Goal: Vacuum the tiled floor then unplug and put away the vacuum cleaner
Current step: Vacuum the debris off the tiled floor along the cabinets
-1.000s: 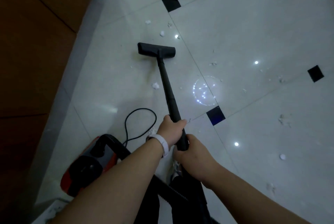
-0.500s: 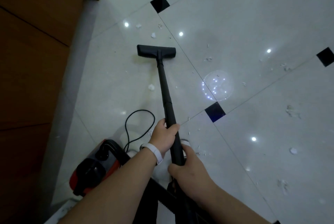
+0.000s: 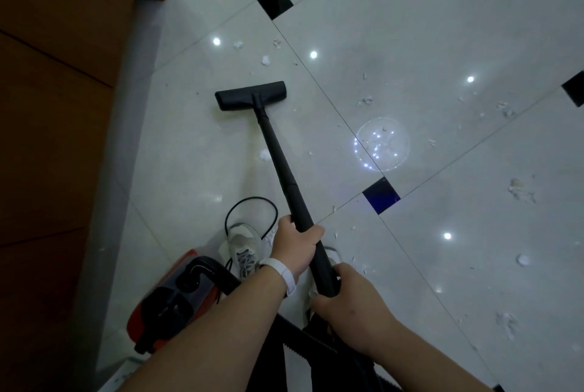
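Two hands are being used on the black wand (image 3: 278, 154), seemingly so that the floor head (image 3: 251, 96) is being held flat on the tiled floor (image 3: 442, 28) and steered toward the white scraps (image 3: 265, 60) just beyond it. The left hand (image 3: 295, 247) is being closed round the wand nearer the head, the right hand (image 3: 350, 300) round its near end, while the red vacuum body (image 3: 167, 303) is being left on the floor beside the left arm.

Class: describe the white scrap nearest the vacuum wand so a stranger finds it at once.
From the black floor head, follow the wand toward the left hand. Midway, toward the wooden panel, lies a white scrap. It is alone; other clumps lie beyond the head or across the wand.
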